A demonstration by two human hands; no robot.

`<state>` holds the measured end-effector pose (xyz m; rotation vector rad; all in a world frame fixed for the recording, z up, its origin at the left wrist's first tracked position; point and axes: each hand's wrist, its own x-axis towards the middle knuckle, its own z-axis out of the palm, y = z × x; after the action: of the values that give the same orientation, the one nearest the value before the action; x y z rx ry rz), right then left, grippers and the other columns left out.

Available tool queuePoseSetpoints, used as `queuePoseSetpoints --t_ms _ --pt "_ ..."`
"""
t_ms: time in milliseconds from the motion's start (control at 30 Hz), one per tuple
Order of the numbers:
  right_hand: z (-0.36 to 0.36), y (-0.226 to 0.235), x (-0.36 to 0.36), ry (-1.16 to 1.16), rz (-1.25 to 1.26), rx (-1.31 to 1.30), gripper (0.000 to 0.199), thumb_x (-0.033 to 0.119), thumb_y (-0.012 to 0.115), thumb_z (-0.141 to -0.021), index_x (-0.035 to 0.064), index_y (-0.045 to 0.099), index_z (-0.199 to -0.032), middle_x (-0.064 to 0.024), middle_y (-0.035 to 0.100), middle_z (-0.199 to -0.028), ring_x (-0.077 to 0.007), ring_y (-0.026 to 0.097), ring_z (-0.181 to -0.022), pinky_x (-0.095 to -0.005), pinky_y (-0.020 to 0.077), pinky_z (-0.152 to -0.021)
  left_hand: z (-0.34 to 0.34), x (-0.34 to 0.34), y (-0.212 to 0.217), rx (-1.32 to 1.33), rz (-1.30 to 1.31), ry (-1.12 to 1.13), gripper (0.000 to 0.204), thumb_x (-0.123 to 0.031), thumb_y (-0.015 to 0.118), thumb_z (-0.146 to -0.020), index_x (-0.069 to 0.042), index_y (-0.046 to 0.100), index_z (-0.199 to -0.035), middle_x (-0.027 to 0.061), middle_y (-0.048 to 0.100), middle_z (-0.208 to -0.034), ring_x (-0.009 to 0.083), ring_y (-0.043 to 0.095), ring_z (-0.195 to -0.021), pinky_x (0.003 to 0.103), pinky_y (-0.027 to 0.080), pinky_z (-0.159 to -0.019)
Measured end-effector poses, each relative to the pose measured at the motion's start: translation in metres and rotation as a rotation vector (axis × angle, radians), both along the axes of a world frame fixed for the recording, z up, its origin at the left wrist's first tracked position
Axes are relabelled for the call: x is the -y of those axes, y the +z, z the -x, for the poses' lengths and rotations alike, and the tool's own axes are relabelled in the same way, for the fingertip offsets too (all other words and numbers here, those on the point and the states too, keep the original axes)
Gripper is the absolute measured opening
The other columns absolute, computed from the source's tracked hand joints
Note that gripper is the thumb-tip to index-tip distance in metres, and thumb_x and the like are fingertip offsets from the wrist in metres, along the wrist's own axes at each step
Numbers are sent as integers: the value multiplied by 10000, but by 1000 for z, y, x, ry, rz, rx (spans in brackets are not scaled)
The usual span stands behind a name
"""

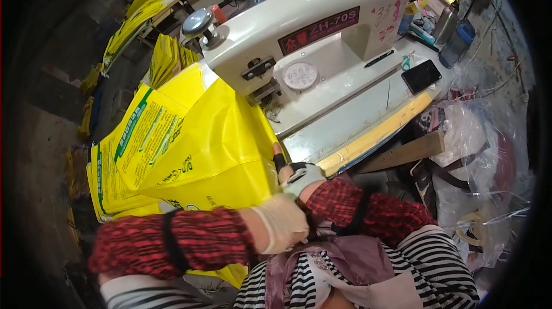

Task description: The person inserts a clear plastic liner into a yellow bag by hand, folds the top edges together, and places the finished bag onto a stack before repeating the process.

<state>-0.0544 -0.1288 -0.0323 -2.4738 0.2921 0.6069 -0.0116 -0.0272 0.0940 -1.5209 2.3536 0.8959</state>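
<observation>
A large yellow printed bag (221,145) lies partly spread open, its upper part against the head of a white industrial sewing machine (247,36). My right hand (302,178), in a pale glove with black finger covers, grips the bag's right edge; one finger stretches up along it. My left hand (282,224), in a beige glove, is beside the bag's near edge, close below my right wrist. Its fingers are turned under and hidden. The needle area (265,91) is just beyond the bag's upper right edge.
More yellow bags (135,131) lie at the left, with a stack (169,59) behind. On the machine table are a black phone (421,77), a pen (378,59) and small green scissors (406,63). A dark bottle (457,44) stands at the right, above clear plastic sheeting (489,165).
</observation>
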Motion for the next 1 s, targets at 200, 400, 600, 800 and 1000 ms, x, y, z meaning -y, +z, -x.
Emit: queuePoseSetpoints --t_ms 200,400,600,800,1000 --pt "-74 -14 8 -197 -89 -45 517 389 363 -1016 113 442 -1446 -148 706 -1022 -289 690 -866 -408 549 -694 -61 32 94 761 12 88 100 -245 688 -645 -157 660 -605 46 589 -574 276 626 -651 456 397 -741" --pt "-40 -13 12 25 -12 81 567 370 495 -918 -5 441 -1339 -209 697 -1052 -364 694 -905 -451 553 -774 29 13 -11 -88 -4 126 150 -209 661 -720 -89 741 -762 130 700 -747 349 695 -722 459 548 -633" --pt "-18 4 7 32 -18 26 729 392 379 -1002 37 76 -1563 -204 698 -1065 -333 689 -966 -496 540 -792 -35 39 77 201 -110 140 182 -263 687 -699 -83 713 -706 143 662 -669 350 664 -659 450 520 -589" --pt "-93 2 21 -103 23 23 748 555 310 -997 138 77 -1573 -203 681 -1144 -301 690 -971 -468 539 -815 -39 22 48 135 -26 169 173 -255 669 -710 -83 680 -712 136 640 -687 353 652 -710 440 496 -605" --pt "-37 -10 12 -180 -104 123 764 300 503 -897 181 151 -1564 -218 691 -1005 -408 671 -884 -461 536 -772 29 -10 -68 -6 141 390 155 -197 663 -691 -57 708 -739 172 672 -736 377 673 -704 451 542 -636"
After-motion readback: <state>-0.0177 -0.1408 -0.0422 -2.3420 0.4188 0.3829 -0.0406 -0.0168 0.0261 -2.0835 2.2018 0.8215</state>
